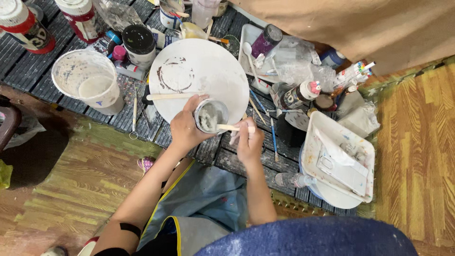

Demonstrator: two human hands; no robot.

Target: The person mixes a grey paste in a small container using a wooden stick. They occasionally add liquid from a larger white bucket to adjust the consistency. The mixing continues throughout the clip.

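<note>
Grey paste fills a small round cup (pixel 211 115), which sits at the near edge of a large white round plate (pixel 199 78) on the dark slatted tabletop (pixel 28 71). The left hand (pixel 186 128) wraps around the cup from its left side, fingers curled and clamped on its wall, thumb up along the rim. The right hand (pixel 250 140) is just right of the cup, its fingers pinched together on a pale wooden stick (pixel 233 127) that lies nearly level, with its far tip dipped into the paste. A second wooden stick (pixel 171 96) lies flat across the plate, just beyond the left hand, below a dark ring-shaped stain. To the left of the plate stands a paint-flecked clear plastic tub (pixel 90 80) holding pale liquid, and behind it a black-lidded jar (pixel 138 41) and two red and white bottles (pixel 26 28). To the right of the plate, thin brushes (pixel 273 137) lie on the tabletop near the right hand, beside a small bottle (pixel 297 95) with a pink and white cap and crumpled clear plastic bags (pixel 298 61). Further right, a white rectangular tray (pixel 317 125), spattered with paint, rests tilted over a round white bucket (pixel 332 199). A blue apron (pixel 204 194) covers the person's lap below the hands, and wood-patterned floor mats (pixel 417 156) border the tabletop.
</note>
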